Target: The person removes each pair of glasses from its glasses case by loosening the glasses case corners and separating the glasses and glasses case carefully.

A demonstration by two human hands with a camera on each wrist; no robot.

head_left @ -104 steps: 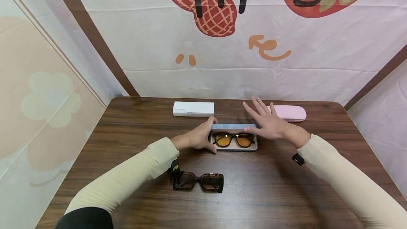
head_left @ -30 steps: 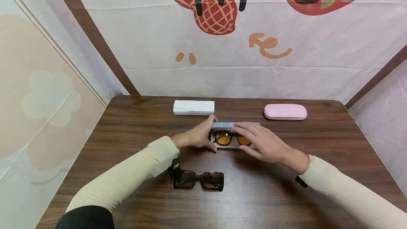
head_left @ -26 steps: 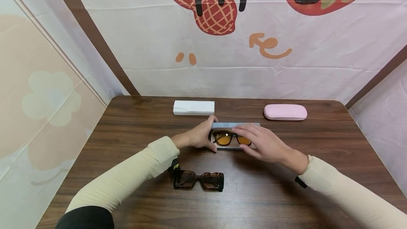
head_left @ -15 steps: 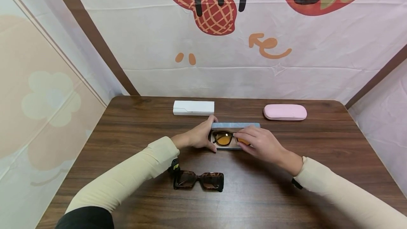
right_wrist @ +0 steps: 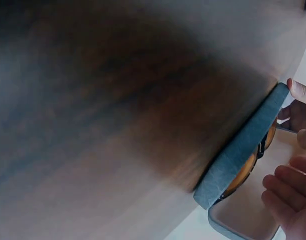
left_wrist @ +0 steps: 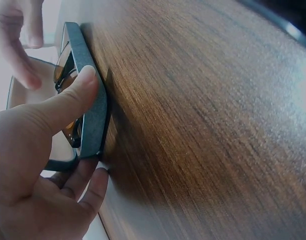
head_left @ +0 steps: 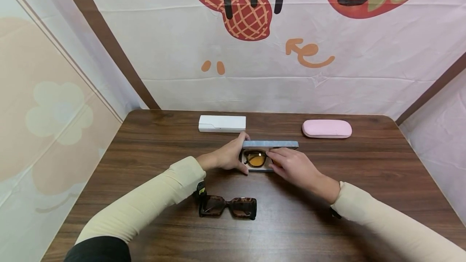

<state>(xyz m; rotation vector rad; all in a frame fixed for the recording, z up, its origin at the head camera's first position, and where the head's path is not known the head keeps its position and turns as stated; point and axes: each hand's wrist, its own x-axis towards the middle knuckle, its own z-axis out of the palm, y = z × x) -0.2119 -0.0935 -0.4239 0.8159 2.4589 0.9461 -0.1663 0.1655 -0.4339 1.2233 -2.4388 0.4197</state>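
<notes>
My left hand (head_left: 226, 155) grips the left end of an opened blue-grey glasses case (head_left: 271, 144), thumb over the front wall and fingers behind the end. The lid stands up at the back. Inside lie dark-framed glasses with amber lenses (head_left: 256, 159). Over the right half of the case is my right hand (head_left: 296, 167), fingertips near the bridge, hiding the right lens in the head view. In the right wrist view its fingers are loosely bent, with a gap between them and the glasses (right_wrist: 241, 176). Tortoiseshell sunglasses (head_left: 228, 207) lie nearer on the table.
At the back of the wooden table (head_left: 174, 136) sit a white glasses case (head_left: 222, 124) and, farther right, a pink glasses case (head_left: 327, 128), both closed. Behind the table hangs a printed cloth (head_left: 174, 39).
My right hand came from the right near the pink case to over the amber glasses, and its fingers drew together and shifted left toward the bridge. My left hand stays in place.
</notes>
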